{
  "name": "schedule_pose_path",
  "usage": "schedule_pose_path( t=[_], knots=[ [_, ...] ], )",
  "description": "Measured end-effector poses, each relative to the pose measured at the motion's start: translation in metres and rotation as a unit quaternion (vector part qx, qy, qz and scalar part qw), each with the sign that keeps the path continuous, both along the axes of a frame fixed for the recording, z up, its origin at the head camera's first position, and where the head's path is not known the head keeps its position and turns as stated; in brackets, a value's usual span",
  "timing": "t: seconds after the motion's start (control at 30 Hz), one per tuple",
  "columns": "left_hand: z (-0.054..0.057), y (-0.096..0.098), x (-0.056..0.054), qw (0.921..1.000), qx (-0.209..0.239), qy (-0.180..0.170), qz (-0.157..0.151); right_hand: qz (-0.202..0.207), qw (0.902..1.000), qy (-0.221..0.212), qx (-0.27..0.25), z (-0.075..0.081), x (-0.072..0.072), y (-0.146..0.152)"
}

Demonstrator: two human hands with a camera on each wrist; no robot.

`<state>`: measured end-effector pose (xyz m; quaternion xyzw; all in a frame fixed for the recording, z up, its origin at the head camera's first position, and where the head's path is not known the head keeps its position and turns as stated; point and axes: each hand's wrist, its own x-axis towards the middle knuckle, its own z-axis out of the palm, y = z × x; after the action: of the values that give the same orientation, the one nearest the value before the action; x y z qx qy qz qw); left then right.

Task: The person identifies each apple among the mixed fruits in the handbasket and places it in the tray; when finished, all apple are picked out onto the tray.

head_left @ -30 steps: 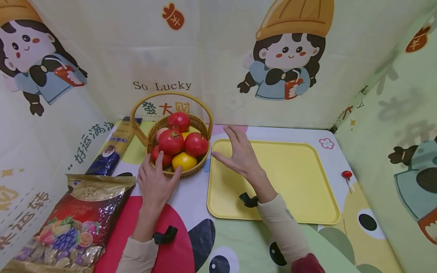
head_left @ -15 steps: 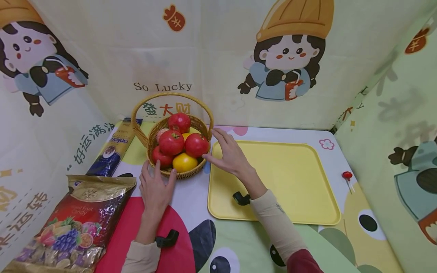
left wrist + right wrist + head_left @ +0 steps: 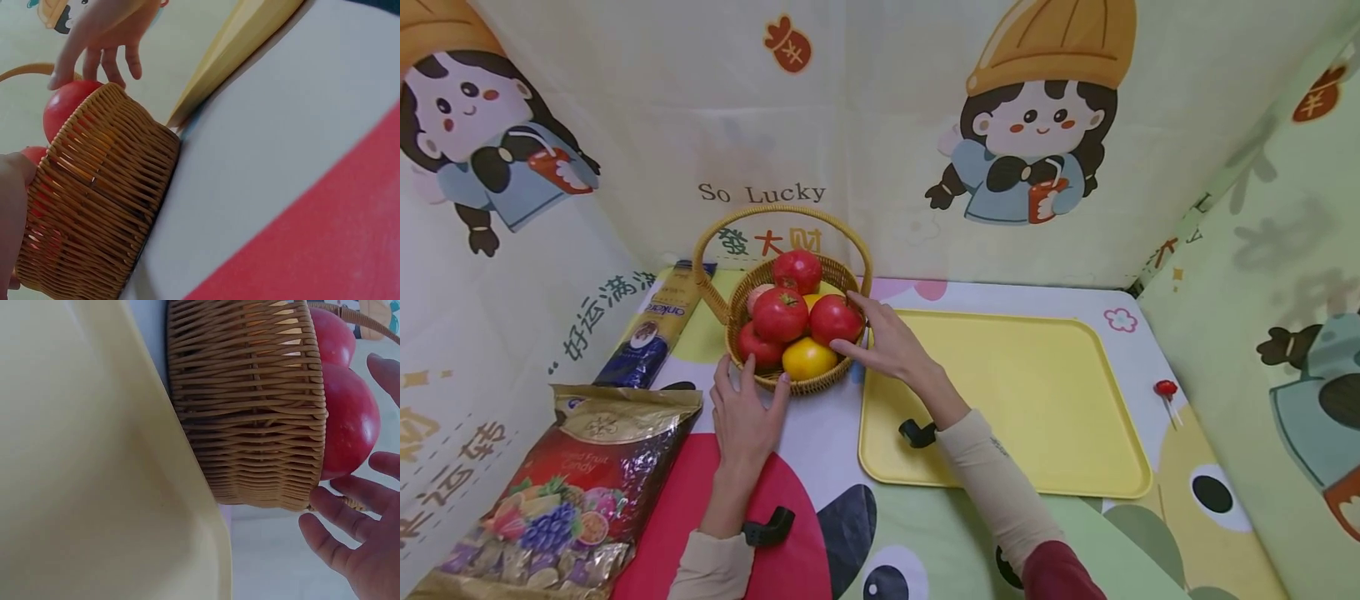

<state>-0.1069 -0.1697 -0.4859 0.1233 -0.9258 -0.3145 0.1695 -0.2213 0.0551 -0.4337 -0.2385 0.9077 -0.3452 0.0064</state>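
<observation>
A wicker basket [image 3: 811, 385] with a tall looped handle holds several round red fruits, one a tomato [image 3: 780, 315] with a green calyx, and a yellow lemon [image 3: 809, 359]. My left hand [image 3: 747, 425] rests its spread fingers at the basket's front left rim. Over the right rim reaches my right hand [image 3: 891, 342], thumb and fingers apart around a smooth red fruit [image 3: 837, 319]. In the right wrist view its fingertips are close beside that red fruit [image 3: 350, 425] and the wicker wall [image 3: 250, 412]. The left wrist view shows its fingers hanging just above the fruit.
A yellow tray [image 3: 1007, 417] lies right of the basket, under my right forearm. At left are a candy bag [image 3: 565, 492] and a blue and gold packet [image 3: 651, 329]. A red lollipop [image 3: 1166, 389] lies at far right. A printed cloth wall stands behind.
My right hand has moved left from above the tray to the red fruit at the basket's right side. My left hand has drawn down slightly at the front rim.
</observation>
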Motion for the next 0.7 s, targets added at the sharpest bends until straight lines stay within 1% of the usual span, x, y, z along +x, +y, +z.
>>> schedule_pose_path(
  t=[0.2,0.4,0.53,0.7],
  knots=[
    [0.001,-0.001,0.001,1.0,0.007,-0.007,-0.002,-0.015,0.9998,-0.004,0.012,0.0,-0.002,-0.008],
    [0.001,0.0,0.002,1.0,0.006,-0.005,-0.004,-0.015,0.9998,0.0,0.009,-0.002,0.0,-0.013],
    [0.001,0.0,0.002,1.0,0.003,-0.006,-0.004,-0.025,0.9997,-0.005,-0.007,-0.004,0.002,-0.015],
    [0.002,0.0,0.002,0.9999,0.009,-0.008,-0.006,-0.027,0.9991,0.009,-0.031,-0.006,0.003,-0.017]
  ],
)
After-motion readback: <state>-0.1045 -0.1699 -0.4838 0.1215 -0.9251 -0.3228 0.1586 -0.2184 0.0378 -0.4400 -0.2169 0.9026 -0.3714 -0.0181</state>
